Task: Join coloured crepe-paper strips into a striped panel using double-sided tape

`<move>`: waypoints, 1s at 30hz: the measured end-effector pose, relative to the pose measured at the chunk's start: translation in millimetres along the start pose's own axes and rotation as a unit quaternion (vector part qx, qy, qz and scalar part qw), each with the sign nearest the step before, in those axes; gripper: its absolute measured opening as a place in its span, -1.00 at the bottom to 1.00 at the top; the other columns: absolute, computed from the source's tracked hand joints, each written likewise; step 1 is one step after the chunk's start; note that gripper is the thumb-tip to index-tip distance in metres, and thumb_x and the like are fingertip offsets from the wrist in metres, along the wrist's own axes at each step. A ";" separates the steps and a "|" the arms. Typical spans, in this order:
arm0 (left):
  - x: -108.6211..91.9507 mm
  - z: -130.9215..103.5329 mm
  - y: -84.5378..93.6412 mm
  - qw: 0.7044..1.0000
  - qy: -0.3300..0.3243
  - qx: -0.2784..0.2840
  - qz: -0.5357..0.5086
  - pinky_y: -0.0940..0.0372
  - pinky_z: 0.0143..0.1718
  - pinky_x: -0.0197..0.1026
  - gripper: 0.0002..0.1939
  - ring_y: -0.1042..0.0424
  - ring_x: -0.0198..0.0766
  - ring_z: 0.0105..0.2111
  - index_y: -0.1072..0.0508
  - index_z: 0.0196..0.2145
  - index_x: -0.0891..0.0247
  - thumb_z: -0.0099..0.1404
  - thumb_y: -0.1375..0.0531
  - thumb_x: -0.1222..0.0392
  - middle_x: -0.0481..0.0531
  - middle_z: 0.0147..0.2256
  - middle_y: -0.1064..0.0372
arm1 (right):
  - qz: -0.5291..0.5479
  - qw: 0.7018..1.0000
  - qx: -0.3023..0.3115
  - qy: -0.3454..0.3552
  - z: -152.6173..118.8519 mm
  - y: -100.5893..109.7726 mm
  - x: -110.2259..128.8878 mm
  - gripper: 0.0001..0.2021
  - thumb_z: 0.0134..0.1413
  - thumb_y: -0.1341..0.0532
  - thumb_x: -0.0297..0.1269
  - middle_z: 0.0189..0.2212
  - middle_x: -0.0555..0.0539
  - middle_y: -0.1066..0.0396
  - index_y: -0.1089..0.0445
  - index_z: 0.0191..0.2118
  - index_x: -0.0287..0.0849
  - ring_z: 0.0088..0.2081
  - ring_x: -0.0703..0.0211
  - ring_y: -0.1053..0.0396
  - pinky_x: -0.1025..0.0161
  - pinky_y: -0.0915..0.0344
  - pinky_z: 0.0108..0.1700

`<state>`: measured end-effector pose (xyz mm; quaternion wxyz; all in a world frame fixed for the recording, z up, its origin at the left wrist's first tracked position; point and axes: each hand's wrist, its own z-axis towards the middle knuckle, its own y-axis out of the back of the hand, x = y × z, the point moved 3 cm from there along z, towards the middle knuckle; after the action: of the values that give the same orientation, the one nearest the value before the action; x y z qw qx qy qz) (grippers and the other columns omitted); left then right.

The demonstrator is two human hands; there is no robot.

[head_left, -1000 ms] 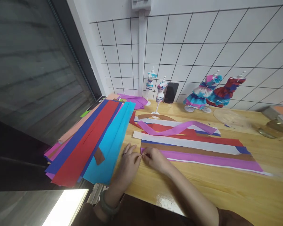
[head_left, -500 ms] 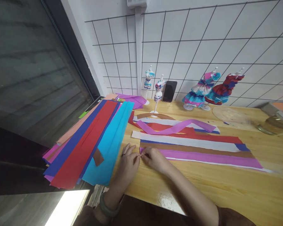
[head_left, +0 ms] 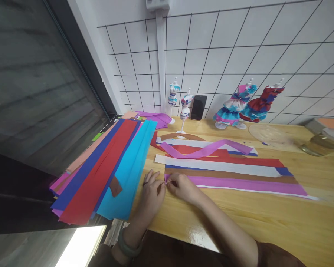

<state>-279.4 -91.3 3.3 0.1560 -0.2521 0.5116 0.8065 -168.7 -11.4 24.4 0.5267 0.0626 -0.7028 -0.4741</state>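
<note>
Layered paper strips lie across the table. Nearest me is a purple paper strip [head_left: 239, 184], its front edge lined by a thin white strip [head_left: 222, 188]. At its left end, the thumb and forefinger of my left hand [head_left: 152, 193] pinch the corner, the other fingers resting spread on the wood. My right hand [head_left: 182, 187] pinches the same corner from the right, its fingertips almost touching the left ones. What exactly lies between the fingertips is too small to make out. Behind the purple strip run a brown strip [head_left: 233, 175] and a white strip [head_left: 225, 165].
Stacked coloured paper sheets [head_left: 105, 163] overhang the table's left edge. A loose purple strip [head_left: 206, 150] curls behind the layers. Small dress forms [head_left: 185, 111], a phone [head_left: 198, 107], dressed forms [head_left: 232, 107], a clear round dish [head_left: 267, 134] and a glass jar [head_left: 321, 144] stand along the back.
The view has shifted slightly, moving the back objects a little left in the picture. Both hands keep their pinch at the strip's left corner with hardly any movement.
</note>
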 end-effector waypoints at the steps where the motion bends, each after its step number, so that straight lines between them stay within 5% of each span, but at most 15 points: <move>1: 0.2 -0.2 -0.4 1.000 -0.001 -0.001 0.001 -0.13 0.05 0.17 -0.82 -0.04 -0.05 0.13 -0.41 -0.49 0.23 0.19 -0.05 0.34 0.06 -0.02 -0.28 | 0.003 1.000 0.003 -0.001 0.1 0.7 0.7 -0.83 -0.03 -0.05 -0.48 -0.54 -0.01 -0.33 -0.31 -0.55 -0.23 -0.50 0.31 -0.22 0.39 -0.05 -0.45; 30: 1.4 -2.5 -4.3 0.999 0.015 -0.012 0.033 -0.11 0.08 0.07 -0.86 -0.07 -0.06 0.12 -0.37 -0.46 0.26 0.18 -0.04 0.35 0.11 -0.03 -0.29 | 0.045 0.998 -0.035 0.003 -23.2 25.8 -11.0 -0.86 -0.05 -0.04 -0.51 -0.38 -0.07 -0.35 -0.27 -0.50 -0.19 -0.34 0.23 -0.30 0.30 -0.21 -0.29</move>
<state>-277.7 -91.7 -1.5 0.1189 -0.2490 0.5121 0.8134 -134.7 -4.9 35.7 0.5512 0.0136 -0.6862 -0.4744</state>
